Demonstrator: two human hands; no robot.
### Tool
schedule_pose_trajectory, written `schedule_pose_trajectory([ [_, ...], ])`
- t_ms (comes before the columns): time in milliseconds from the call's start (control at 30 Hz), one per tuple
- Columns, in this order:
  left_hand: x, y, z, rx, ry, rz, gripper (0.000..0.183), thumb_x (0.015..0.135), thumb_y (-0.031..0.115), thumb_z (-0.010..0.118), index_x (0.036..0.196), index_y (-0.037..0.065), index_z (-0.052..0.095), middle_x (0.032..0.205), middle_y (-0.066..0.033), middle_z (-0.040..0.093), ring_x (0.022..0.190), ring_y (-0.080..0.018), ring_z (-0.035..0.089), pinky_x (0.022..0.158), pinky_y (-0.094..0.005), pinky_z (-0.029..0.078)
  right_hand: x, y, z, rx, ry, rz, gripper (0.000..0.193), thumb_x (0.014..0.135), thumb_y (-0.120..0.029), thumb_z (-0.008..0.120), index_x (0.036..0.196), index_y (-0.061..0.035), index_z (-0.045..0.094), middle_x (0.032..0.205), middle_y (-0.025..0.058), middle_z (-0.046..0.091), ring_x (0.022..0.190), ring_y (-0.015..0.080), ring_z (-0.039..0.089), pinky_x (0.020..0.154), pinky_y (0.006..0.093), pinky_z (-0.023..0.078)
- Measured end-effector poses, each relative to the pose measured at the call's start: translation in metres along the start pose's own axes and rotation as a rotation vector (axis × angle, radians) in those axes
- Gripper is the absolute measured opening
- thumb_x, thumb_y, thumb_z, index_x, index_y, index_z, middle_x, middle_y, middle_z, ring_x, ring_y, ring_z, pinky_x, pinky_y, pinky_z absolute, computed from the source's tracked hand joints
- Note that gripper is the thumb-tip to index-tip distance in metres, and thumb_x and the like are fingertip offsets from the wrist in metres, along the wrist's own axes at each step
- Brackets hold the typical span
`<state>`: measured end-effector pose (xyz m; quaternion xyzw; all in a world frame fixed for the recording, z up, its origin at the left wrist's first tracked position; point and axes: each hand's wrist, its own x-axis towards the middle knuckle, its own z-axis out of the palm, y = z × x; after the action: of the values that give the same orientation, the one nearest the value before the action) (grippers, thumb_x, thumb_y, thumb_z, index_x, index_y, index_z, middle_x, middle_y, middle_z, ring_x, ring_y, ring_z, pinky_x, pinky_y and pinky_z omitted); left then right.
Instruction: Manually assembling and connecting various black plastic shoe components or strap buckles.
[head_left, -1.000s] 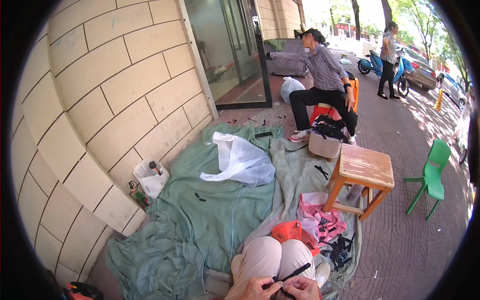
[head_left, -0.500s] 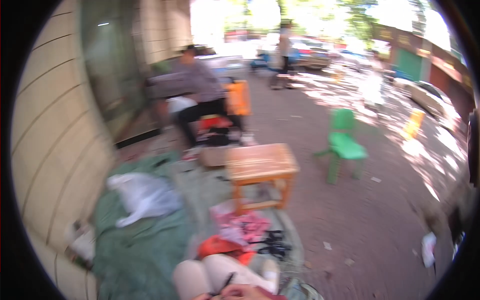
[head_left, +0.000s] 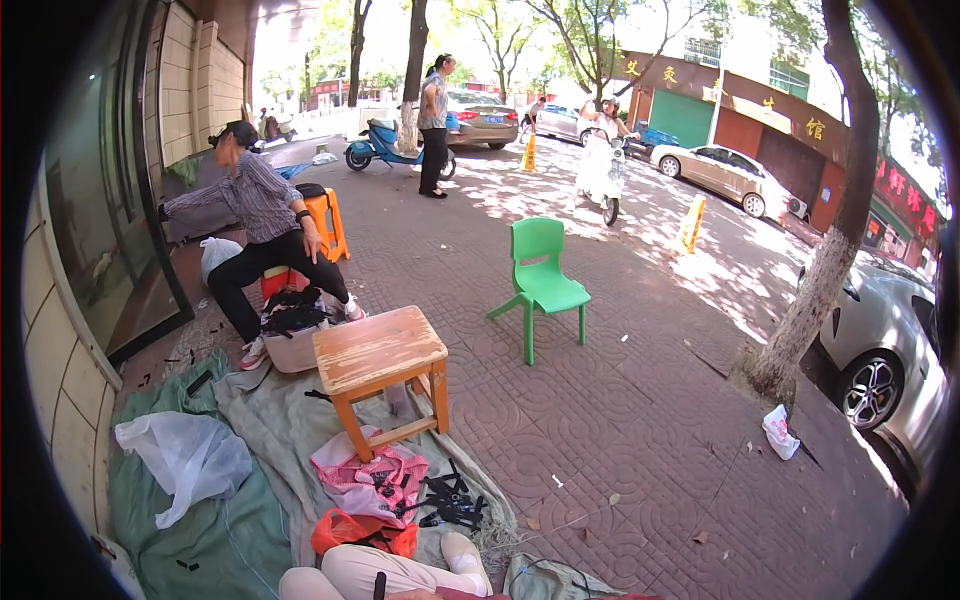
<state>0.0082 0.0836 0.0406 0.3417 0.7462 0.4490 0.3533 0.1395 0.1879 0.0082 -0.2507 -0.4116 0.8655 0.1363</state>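
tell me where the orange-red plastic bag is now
In the head view, the orange-red plastic bag lies left of centre near the lower edge, between the pink cloth and the pale-trousered leg.

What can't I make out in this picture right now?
In the head view:
- Whether the wearer's grip closes on the black strip: cut off by the lower edge.
- What fills the red bag: hidden by its folds.
- What the seated person's outstretched hand touches: too small.
- The silver car's far end: cut off by the dark rim.
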Motion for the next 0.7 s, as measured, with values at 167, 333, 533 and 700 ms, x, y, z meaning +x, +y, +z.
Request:
schedule_pose_trajectory([
  [167,-0.006,-0.005,-0.01,-0.054,0.007,0.073,0.024,0.09,0.015,0.064,0.075,-0.002,0.057,0.063,-0.0023,0.051,0.06,-0.0117,0.042,0.053,-0.0318,0.038,0.014,0.03,0.001,-0.05,0.037,-0.102,0.009,0.086,-0.012,0.066,0.09,-0.0036,0.065,0.075,-0.0007,0.062,0.063,0.0062,0.053,0.053,0.0217,0.042],
  [333,0.005,-0.021,-0.009,-0.014,-0.009,0.208,0.02,0.09,0.016,0.064,0.078,0.0,0.06,0.066,-0.0017,0.054,0.061,-0.0103,0.046,0.054,-0.0299,0.041,0.002,0.008,0.008,-0.021,0.019,-0.124,0.009,0.086,-0.012,0.068,0.089,-0.004,0.066,0.078,-0.002,0.061,0.069,0.0055,0.052,0.061,0.0216,0.043],
  [533,0.001,-0.014,-0.007,-0.098,-0.064,0.132,0.018,0.089,0.015,0.066,0.079,0.001,0.061,0.068,-0.0002,0.056,0.063,-0.0098,0.047,0.055,-0.0289,0.042,-0.001,0.011,0.004,-0.087,0.051,-0.171,0.01,0.087,-0.013,0.068,0.088,-0.0037,0.065,0.076,-0.0023,0.061,0.067,0.0053,0.052,0.057,0.021,0.042],
  [700,0.003,-0.026,-0.004,-0.155,-0.04,0.143,0.017,0.089,0.015,0.067,0.08,0.002,0.062,0.068,0.0001,0.057,0.063,-0.0093,0.048,0.056,-0.0284,0.042,-0.002,0.005,0.005,-0.165,0.064,-0.182,0.01,0.086,-0.013,0.068,0.087,-0.0039,0.066,0.075,-0.0016,0.061,0.065,0.0054,0.052,0.057,0.0213,0.042],
])
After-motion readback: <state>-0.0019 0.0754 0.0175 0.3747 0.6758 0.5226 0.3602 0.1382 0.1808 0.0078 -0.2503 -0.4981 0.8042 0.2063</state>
